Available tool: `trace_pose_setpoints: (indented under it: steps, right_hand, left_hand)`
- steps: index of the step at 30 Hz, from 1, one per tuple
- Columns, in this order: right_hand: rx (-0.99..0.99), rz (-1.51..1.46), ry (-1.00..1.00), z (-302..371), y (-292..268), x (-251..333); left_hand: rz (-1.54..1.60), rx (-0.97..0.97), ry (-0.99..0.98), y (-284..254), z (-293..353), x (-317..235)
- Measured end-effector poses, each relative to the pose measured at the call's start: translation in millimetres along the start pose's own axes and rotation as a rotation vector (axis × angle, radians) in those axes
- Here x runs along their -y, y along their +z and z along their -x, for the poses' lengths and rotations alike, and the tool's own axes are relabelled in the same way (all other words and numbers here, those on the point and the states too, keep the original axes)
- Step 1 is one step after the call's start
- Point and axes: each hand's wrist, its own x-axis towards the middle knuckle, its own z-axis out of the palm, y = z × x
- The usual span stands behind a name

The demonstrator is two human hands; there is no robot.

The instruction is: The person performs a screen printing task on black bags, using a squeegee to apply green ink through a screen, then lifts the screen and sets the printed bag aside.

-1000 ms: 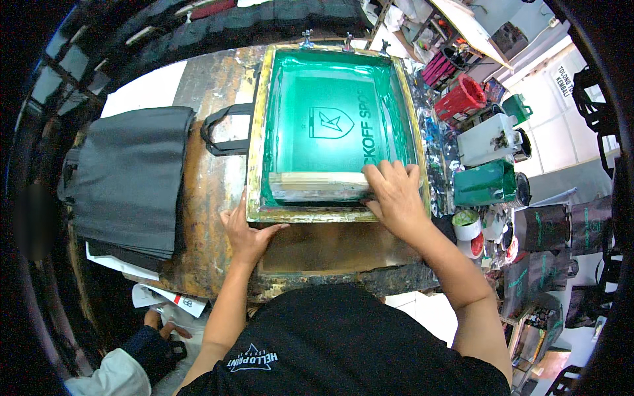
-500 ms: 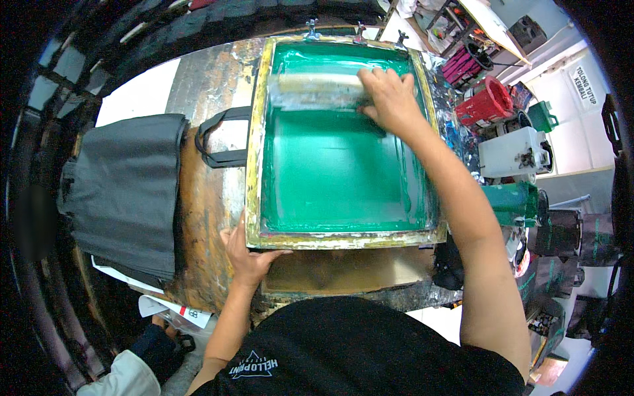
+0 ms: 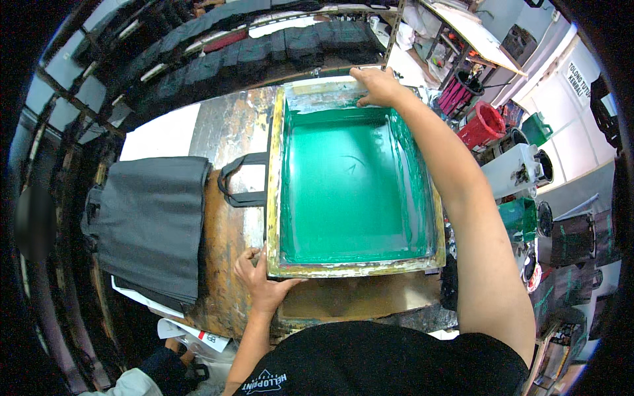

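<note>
A wooden screen-printing frame (image 3: 356, 269) lies on the worktable, its mesh (image 3: 343, 198) covered with green ink. My right hand (image 3: 378, 89) is closed round the right part of a squeegee (image 3: 317, 98) at the frame's far end; the blade's lower edge is smeared with ink. At the near left corner my left hand (image 3: 262, 288) holds the frame, thumb along the near edge and fingers against the left side. From under the frame's left side sticks out a black fabric handle (image 3: 246, 199); whatever it belongs to is hidden.
A stack of black fabric bags (image 3: 148, 224) lies left on the stained table (image 3: 228, 132). Along the right stand a red bucket (image 3: 482, 125), a white jerrycan (image 3: 512, 173) and a green container (image 3: 517, 219). Another person's sleeve (image 3: 158, 369) shows at lower left. Black items fill racks (image 3: 277, 53) behind.
My right hand has pushed the squeegee away from me to the frame's far end, leaving more green mesh in sight. My left hand keeps its hold on the corner. The head view has shifted.
</note>
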Motion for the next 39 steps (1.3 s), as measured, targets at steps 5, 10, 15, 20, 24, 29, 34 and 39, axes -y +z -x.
trace_pose_setpoints:
  steps: [5, 10, 15, 20, 24, 29, 34, 39]
  right_hand:
    - [-0.302, 0.074, 0.031, 14.6, 8.5, 15.6]
    - [-0.465, 0.122, 0.081, 23.7, 25.7, 18.9]
    - [-0.569, 0.155, 0.103, 31.5, 54.8, 23.8]
    - [-0.527, 0.147, 0.062, 24.7, 47.1, 23.8]
    - [-0.471, 0.107, 0.051, 25.8, 40.0, 17.3]
    - [-0.458, 0.146, 0.046, 51.0, 41.9, 28.8]
    - [-0.387, 0.119, 0.064, 102.6, 34.1, 65.1]
    - [-0.381, 0.127, 0.051, 167.5, 23.6, 104.8]
  left_hand:
    - [0.029, 0.04, 0.029, -2.0, -18.4, -11.4]
    - [0.113, 0.085, 0.164, -7.2, -99.1, -17.2]
    - [0.08, -0.078, 0.374, 25.5, -237.7, -41.0]
    - [-0.184, -0.257, 0.641, 96.3, -366.4, -59.0]
    - [-0.294, -0.057, 0.438, 141.1, -393.1, -63.9]
    - [-0.286, -0.107, 0.444, 140.4, -367.8, -63.1]
    - [-0.319, -0.222, 0.523, 128.4, -311.8, -55.3]
    - [-0.254, -0.132, 0.479, 90.7, -239.1, -67.7]
